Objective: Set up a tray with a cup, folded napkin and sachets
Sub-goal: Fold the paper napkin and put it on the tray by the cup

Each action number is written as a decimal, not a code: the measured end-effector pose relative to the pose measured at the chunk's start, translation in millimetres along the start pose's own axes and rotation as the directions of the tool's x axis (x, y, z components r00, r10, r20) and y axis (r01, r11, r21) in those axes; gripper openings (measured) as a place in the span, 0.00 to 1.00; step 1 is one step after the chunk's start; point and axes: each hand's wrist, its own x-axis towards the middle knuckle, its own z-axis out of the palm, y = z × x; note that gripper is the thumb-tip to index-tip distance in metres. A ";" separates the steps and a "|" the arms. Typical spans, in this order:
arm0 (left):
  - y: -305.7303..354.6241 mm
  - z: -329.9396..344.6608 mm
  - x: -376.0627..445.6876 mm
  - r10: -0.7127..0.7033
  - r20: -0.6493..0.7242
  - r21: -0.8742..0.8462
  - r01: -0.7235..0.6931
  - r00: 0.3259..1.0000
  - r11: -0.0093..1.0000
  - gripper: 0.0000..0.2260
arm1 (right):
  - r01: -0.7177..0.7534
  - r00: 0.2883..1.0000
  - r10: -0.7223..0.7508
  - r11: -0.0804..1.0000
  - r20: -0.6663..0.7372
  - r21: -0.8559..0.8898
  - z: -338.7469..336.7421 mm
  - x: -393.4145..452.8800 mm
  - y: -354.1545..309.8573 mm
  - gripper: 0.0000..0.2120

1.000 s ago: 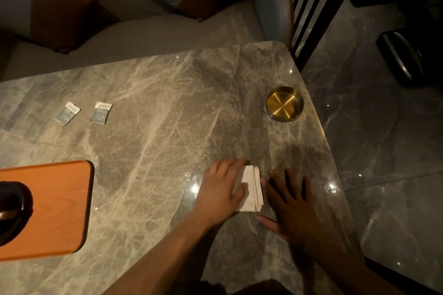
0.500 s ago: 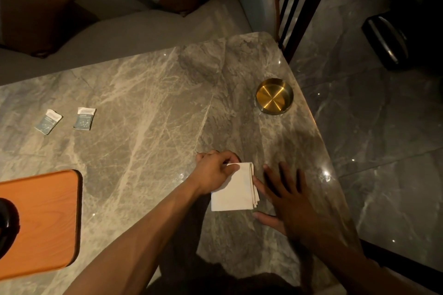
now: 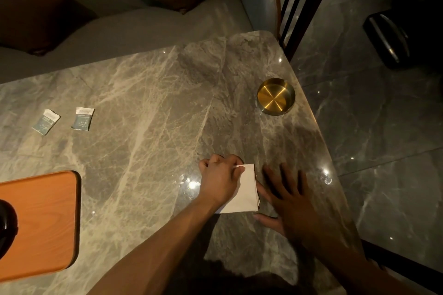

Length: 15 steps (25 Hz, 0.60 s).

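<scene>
Napkin: the folded white napkin [image 3: 244, 190] lies flat on the tabletop [image 3: 148, 108] near its right front edge, between the two hands, with its stacked layers showing along the right side.

Left hand: the left hand [image 3: 219, 181] covers the napkin's left part, its fingers [image 3: 236, 167] curled and pinching the upper corner, probably to lift the square in one piece without the fold springing apart.

Right hand: the right hand [image 3: 290, 201] lies flat on the tabletop just beside the napkin's open edge, fingers straight and spread, holding nothing; the index finger seems to touch the layered edge (the shadow there makes contact hard to confirm). It likely serves as a stop so the layers stay aligned.

Tray: the orange wooden tray [image 3: 40, 223] sits well apart at the left, cut off by the picture's edge, so the napkin will have to cross the tabletop to reach it.

Cup: a dark rounded object [image 3: 7, 225] rests on the tray's left part; it may be the cup, but too little shows to tell.

Sachets: two small sachets [image 3: 64, 120] lie side by side beyond the tray, apart from each other and not yet on it.

Gold dish: a round brass-coloured dish [image 3: 275, 96] stands near the far right corner, no part of the set-up.

Stage: folding looks done; carrying the napkin over appears to be the step in hand.
</scene>
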 end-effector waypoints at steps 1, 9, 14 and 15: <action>1.4 1.2 -0.9 0.006 -0.017 0.023 -0.005 1.000 1.000 0.09 | 0.002 1.000 -0.002 1.000 -0.002 -0.002 -0.2 0.1 0.1 0.41; 0.8 12.8 -10.4 0.106 -0.081 0.195 -0.088 0.991 0.977 0.11 | -0.085 0.995 0.094 0.978 -0.036 0.192 -15.7 0.7 0.1 0.33; -2.3 17.3 -10.8 0.114 -0.132 0.225 -0.082 0.985 0.971 0.10 | -0.029 0.996 0.045 0.982 -0.080 0.189 -27.0 23.8 -28.6 0.40; -2.5 17.5 -11.3 0.114 -0.146 0.218 -0.080 0.983 0.973 0.10 | 0.012 0.997 0.002 0.980 -0.073 0.198 -26.2 28.0 -35.2 0.40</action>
